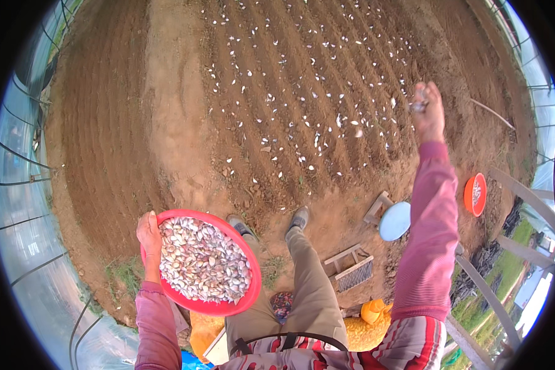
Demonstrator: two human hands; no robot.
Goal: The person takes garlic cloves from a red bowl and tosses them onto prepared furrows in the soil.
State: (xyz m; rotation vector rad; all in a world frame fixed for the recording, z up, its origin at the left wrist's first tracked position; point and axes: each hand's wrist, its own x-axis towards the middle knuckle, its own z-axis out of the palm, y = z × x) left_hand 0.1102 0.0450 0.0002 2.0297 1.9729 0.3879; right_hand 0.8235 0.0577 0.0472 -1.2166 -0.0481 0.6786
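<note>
My left hand [150,236] grips the rim of a red plastic basin [247,296], with the thumb over the edge. Garlic cloves [203,259] fill the basin, which is tilted at my left side before my legs. My right arm reaches far forward over the furrowed soil bed [305,78]. Slightly blurred, my right hand [430,111] has curled fingers with a few pale cloves [418,106] at them. A blurred clove [359,133] appears left of that hand, seemingly in the air. Many cloves lie scattered along the furrows.
At right stand an orange basin [474,194] with cloves and a light-blue round stool seat [395,221]. A wooden frame with mesh [354,270] lies by my right leg. Yellow mesh sacks [367,328] are behind me. A thin stick [492,113] lies at right; plastic greenhouse walls [23,203] flank the soil.
</note>
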